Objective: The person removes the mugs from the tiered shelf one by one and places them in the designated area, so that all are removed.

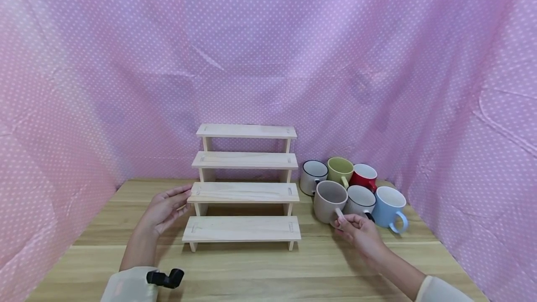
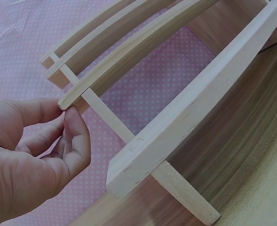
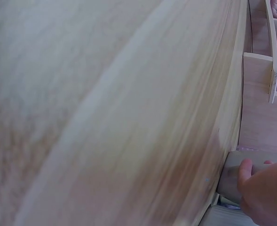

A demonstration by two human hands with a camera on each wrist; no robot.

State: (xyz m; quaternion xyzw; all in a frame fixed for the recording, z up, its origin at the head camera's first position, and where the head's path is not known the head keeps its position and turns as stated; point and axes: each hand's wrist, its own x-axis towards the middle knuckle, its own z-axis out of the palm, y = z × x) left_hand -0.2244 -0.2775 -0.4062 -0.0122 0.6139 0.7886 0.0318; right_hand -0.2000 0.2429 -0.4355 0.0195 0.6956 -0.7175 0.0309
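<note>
A pale wooden four-tier step shelf, counted as several boards [image 1: 243, 191], stands on the table. At its left end my left hand [image 1: 168, 206] pinches the corner of one board between thumb and fingertips, plain in the left wrist view, where the board's end [image 2: 72, 99] meets the fingers. To the right of the shelf, a greyish-beige mug [image 1: 326, 205] stands upright, its handle toward me. My right hand [image 1: 361, 234] pinches that handle. In the right wrist view the mug [image 3: 230, 176] is partly hidden behind the hand.
Close around the beige mug stand a black-rimmed white mug [image 1: 310, 183], a green mug [image 1: 339, 170], a red mug [image 1: 361, 178], another black-rimmed mug [image 1: 356, 206] and a light blue mug [image 1: 383, 213]. A pink dotted curtain [image 1: 251, 59] borders the wooden table [image 1: 235, 271].
</note>
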